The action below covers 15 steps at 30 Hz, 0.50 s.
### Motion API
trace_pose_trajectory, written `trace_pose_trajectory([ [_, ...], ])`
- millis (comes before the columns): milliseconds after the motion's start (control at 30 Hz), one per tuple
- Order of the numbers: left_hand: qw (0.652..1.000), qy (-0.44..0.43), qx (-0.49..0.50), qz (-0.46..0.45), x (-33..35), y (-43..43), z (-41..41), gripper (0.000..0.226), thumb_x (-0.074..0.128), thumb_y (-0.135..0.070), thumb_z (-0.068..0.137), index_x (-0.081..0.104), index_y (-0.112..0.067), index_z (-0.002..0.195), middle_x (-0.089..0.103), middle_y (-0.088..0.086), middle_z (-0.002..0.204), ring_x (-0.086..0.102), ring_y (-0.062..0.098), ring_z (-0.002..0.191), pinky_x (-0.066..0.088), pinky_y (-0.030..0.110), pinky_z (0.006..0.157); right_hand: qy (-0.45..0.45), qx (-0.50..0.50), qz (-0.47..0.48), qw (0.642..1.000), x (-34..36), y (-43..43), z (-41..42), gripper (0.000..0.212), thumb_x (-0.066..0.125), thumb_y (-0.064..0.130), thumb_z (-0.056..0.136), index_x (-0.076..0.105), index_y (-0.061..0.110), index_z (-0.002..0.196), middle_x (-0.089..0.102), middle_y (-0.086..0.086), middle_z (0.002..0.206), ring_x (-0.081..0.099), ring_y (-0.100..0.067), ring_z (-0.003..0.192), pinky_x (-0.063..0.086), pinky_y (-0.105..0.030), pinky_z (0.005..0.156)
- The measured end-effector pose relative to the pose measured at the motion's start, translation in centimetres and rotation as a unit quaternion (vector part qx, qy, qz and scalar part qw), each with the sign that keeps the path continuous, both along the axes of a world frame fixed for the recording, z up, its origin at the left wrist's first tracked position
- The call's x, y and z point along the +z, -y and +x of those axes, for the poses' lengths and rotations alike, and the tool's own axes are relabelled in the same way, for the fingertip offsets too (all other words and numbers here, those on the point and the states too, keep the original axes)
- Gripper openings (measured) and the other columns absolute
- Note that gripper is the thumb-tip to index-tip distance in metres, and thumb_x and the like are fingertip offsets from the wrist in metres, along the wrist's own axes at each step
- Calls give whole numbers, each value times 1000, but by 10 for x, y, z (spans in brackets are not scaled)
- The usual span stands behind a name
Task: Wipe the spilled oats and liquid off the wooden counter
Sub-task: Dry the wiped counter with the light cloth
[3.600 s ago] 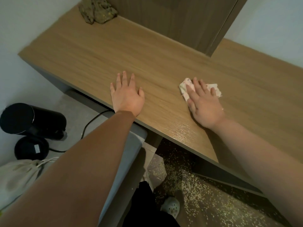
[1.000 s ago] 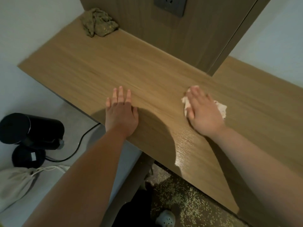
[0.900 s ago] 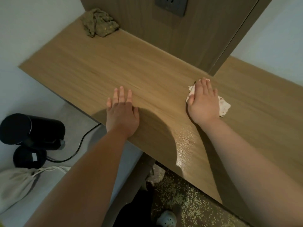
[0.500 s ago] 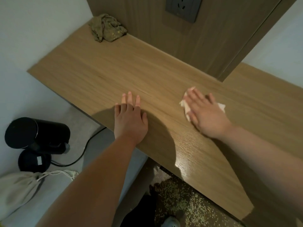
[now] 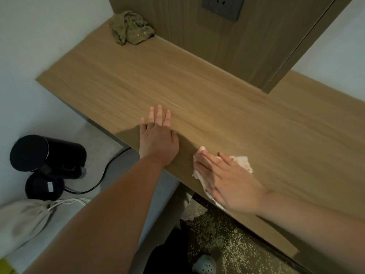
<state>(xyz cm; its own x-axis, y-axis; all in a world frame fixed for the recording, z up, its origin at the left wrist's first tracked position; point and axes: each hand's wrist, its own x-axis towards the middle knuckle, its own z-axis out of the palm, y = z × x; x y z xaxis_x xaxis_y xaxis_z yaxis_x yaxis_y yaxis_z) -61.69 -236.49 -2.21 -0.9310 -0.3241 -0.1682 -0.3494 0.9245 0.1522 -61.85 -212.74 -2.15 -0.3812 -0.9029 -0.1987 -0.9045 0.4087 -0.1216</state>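
A light-brown wood-grain bench [image 5: 217, 99] runs along a white wall. A darker wooden wall panel [image 5: 197, 32] rises behind it, and a dark grey wall socket [image 5: 222, 6] is set in the panel. The left hand [image 5: 158, 143] lies flat on the bench near its front edge, its fingers [image 5: 159, 117] straight, slightly spread and holding nothing. Just to their right, the right hand [image 5: 227, 180] presses a crumpled white cloth flecked with pink [image 5: 244, 162] onto the wood. Its fingers [image 5: 209, 161] are stretched out over the cloth, which sits right at the bench's front edge. Far beyond the left fingers, in the back corner, lies a crumpled olive-brown rag [image 5: 130, 27]. Below the right fingers, pale oat grains [image 5: 227, 242] litter the dark floor. Left of the left fingers and lower down, a black cylindrical kettle [image 5: 45, 153] sits beside a round black base [image 5: 43, 185] — a black cord [image 5: 102, 175] runs from the base.
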Motion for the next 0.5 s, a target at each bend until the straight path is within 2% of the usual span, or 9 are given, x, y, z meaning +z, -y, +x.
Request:
trace_pose_trajectory([
  [67, 1000, 7, -3, -17, 0, 0, 0, 64, 26, -35, 101, 2, -16, 158, -7, 9, 165, -9, 26, 152, -1, 46, 123, -37, -38, 4, 999, 2, -9, -17, 58, 19, 43, 104, 24, 11, 152, 16, -11, 160, 9, -25, 149, 22, -53, 116],
  [133, 999, 13, -9, -35, -1, 0, -1, 65, 26, -37, 101, 0, -17, 158, -8, 9, 165, -9, 27, 152, 0, 47, 123, -16, -164, -5, 986, 5, 4, -37, 59, 19, 40, 104, 9, 12, 155, 1, -8, 162, -4, -23, 150, 12, -52, 121],
  [233, 998, 26, -11, -55, -2, 0, -4, 66, 25, -38, 101, -2, -18, 158, -9, 10, 165, -8, 29, 152, 2, 49, 123, -14, -358, -19, 933, 4, 43, -40, 61, 14, 37, 102, -1, 11, 155, -10, -8, 163, -14, -22, 149, -3, -45, 121],
  [300, 996, 37, -16, -76, -3, -1, -6, 65, 21, -39, 101, -4, -18, 158, -10, 10, 165, -8, 30, 152, 5, 51, 123, -19, -396, -18, 918, 4, 60, -25, 62, 10, 37, 100, -5, 9, 154, -14, -11, 162, -17, -25, 148, -4, -45, 120],
  [333, 996, 40, -17, -84, -3, -2, -6, 65, 19, -39, 101, -5, -18, 157, -9, 10, 165, -8, 30, 152, 7, 52, 122, -16, -376, -11, 926, 3, 62, -15, 63, 8, 38, 99, -7, 10, 153, -16, -11, 161, -19, -25, 147, -4, -46, 121],
  [400, 995, 41, -12, -89, -3, -5, -5, 64, 17, -39, 101, -5, -18, 157, -9, 10, 165, -7, 31, 152, 7, 52, 122, -3, -255, -12, 967, 3, 50, 3, 62, 10, 39, 101, -7, 12, 154, -17, -8, 160, -21, -23, 146, -5, -44, 121],
  [467, 995, 40, -7, -96, 0, -9, -5, 63, 15, -39, 102, -4, -17, 157, -7, 11, 165, -7, 29, 152, 5, 52, 122, 6, -123, -35, 992, 6, 25, 6, 62, 14, 40, 100, 6, 14, 156, -6, -4, 162, -11, -20, 149, -1, -43, 121],
  [500, 995, 37, -6, -95, 1, -13, -4, 62, 16, -37, 102, -3, -16, 157, -5, 11, 165, -7, 28, 152, 5, 52, 122, 4, -105, -40, 994, 6, 13, -1, 62, 16, 41, 99, 11, 15, 156, -2, -2, 162, -7, -18, 149, 2, -44, 121],
])
